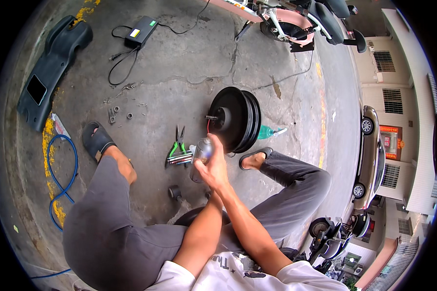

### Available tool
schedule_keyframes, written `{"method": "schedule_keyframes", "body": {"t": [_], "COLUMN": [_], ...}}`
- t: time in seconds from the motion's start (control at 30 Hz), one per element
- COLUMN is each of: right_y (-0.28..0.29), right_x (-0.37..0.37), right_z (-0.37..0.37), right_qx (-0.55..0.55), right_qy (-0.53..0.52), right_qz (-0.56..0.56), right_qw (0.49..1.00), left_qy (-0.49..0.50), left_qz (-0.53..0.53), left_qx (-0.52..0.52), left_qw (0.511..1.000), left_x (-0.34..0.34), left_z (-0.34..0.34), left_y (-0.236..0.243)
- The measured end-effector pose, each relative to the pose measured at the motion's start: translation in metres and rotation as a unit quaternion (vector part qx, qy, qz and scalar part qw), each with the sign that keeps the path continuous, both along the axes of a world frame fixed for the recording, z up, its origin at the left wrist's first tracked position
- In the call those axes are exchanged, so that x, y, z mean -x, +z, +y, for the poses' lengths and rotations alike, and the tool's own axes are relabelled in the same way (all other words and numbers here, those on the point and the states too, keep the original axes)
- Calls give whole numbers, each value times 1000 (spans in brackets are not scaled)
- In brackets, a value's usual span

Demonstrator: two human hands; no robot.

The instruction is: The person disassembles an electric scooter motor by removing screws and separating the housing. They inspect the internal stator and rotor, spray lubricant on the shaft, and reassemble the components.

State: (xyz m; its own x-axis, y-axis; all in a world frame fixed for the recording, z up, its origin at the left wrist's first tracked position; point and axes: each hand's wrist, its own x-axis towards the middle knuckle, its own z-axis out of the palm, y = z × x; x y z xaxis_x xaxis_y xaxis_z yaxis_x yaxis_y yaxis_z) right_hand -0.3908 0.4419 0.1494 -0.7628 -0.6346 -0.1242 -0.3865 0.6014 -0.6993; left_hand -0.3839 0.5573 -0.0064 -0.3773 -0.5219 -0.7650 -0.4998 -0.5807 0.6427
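My right hand is wrapped round a spray can, its index finger up at the nozzle. From the can a thin red straw points toward the axle of a black wheel hub. The hub stands on the concrete just beyond the can. My left forearm passes under my right wrist, and the left hand is hidden there. Left of the can lie green-handled pliers and a row of small screwdrivers. Behind the hub is a green bottle with a pale nozzle.
A charger with black cables lies at the far left. Small parts are scattered before it. Further left are a dark plastic panel carrying a phone, and a blue hose. A pink scooter stands at the back.
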Motion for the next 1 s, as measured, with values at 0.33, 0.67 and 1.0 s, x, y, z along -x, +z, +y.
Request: {"method": "schedule_keyframes", "body": {"t": [0.33,0.67,1.0], "right_y": [5,62,148], "right_x": [4,29,159], "right_z": [5,31,70], "right_qx": [-29,5,57], "right_qy": [-19,61,-244], "right_qz": [3,20,298], "right_qw": [999,998,921], "left_qy": [-18,-60,-5], "left_qz": [-38,-84,190], "left_qx": [-39,-73,285], "left_qw": [998,992,939], "left_x": [-5,-9,37], "left_z": [0,-7,-10], "left_y": [7,14,81]}}
